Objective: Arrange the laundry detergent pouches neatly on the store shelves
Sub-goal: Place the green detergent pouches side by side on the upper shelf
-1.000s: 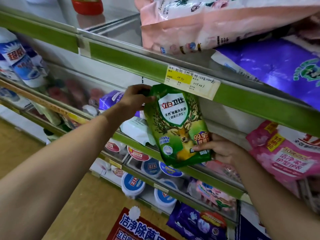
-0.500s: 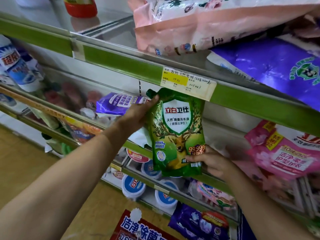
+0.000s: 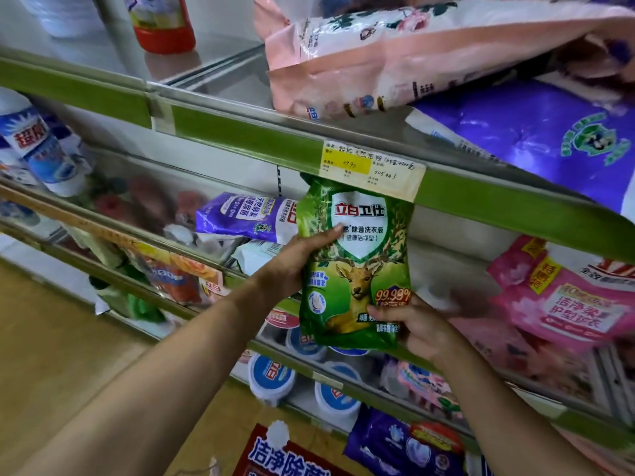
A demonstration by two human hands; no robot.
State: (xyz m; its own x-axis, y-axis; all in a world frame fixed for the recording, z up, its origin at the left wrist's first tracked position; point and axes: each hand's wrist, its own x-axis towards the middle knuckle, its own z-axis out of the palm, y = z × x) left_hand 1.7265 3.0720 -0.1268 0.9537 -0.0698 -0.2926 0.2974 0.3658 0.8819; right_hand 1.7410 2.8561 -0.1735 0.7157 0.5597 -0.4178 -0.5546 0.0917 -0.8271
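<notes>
Green pouch (image 3: 355, 266) upright at the middle shelf edge (image 3: 405, 355), top touching the price label (image 3: 372, 170) above, left hand (image 3: 292, 266) gripping its side, right hand (image 3: 417, 324) pinching its lower corner, purple pouch (image 3: 245, 216) lying left of it, pink pouch (image 3: 563, 297) right, bare shelf behind.

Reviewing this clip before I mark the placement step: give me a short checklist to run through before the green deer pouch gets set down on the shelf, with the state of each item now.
1. Both hands hold the green pouch: ok. The left hand grips its left edge, the right hand its lower right corner.
2. Pouch upright, label facing out: ok.
3. Top clears the upper shelf: not ok. It sits right under the price tag, partly hidden.
4. Free space to the right: ok. A bare gap shows before the pink pouch.
5. Left neighbour tidy: not ok. The purple pouch lies on its side.
6. Pouch bottom resting on the shelf: cannot tell.
</notes>
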